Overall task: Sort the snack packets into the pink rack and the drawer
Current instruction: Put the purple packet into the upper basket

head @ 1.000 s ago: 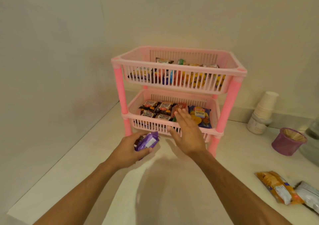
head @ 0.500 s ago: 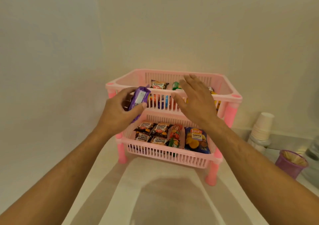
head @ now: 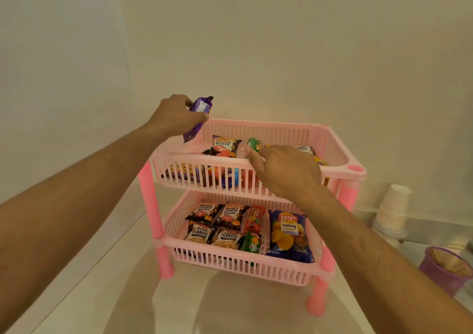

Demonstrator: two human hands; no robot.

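A pink two-tier rack [head: 355, 172] stands on the white counter against the wall. My left hand [head: 174, 116] holds a purple snack packet [head: 198, 117] above the top tier's left rear corner. My right hand [head: 284, 169] rests over the top tier's front rim, fingers curled, thumb beside a green packet [head: 254, 144]; whether it grips anything is hidden. The top tier holds a salted peanuts packet [head: 224, 147] and several others. The lower tier holds several peanut packets [head: 217, 221], red and green packets [head: 253, 228] and a blue Lay's bag [head: 290, 233]. No drawer is in view.
A stack of white paper cups [head: 393, 210] stands right of the rack by the wall. A purple cup [head: 445, 269] with wooden sticks sits at the right edge. Walls close in on the left and behind the rack.
My left hand has lifted the purple packet from in front of the rack up over the top tier's left corner. My right hand has dropped onto the top tier's front rim.
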